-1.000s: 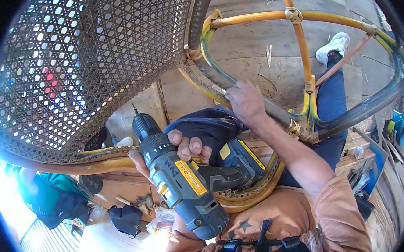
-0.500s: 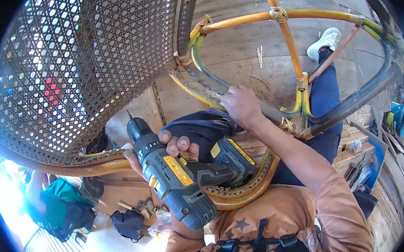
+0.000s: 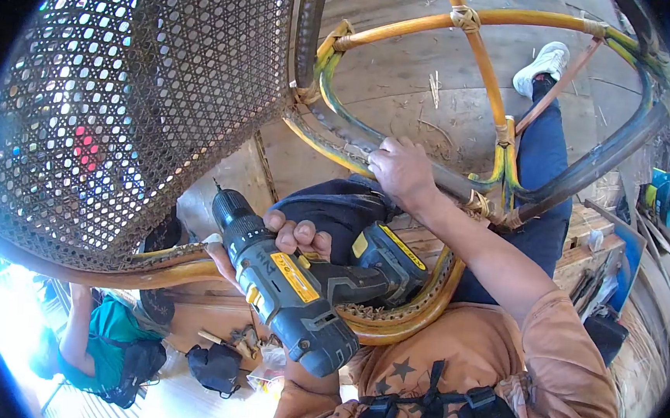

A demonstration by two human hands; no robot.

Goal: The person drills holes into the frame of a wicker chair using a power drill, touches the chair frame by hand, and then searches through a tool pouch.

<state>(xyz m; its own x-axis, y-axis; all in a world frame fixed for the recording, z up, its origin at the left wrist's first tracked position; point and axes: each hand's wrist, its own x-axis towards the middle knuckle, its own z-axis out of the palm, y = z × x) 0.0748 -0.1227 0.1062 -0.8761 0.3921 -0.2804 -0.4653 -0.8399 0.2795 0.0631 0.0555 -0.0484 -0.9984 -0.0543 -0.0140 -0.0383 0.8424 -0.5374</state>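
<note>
My left hand is wrapped round a dark grey and yellow cordless drill; its thin bit points up and left, away from the frame. My right hand is closed at the curved lower pole of a rattan chair frame, its fingertips mostly hidden. Woven bindings wrap the frame's joints. A woven cane panel fills the upper left, joined to a bent, yellow-brown rattan rail that runs below the drill.
A co-worker in a green top is at the lower left, near a black cap-like item and a plastic bag. My shoe rests beyond the frame. A teal roll and wood pieces lie right.
The view has shifted slightly, so the frame and drill appear farther left. The co-worker's arm has come into clearer view. Both my hands keep their holds.
</note>
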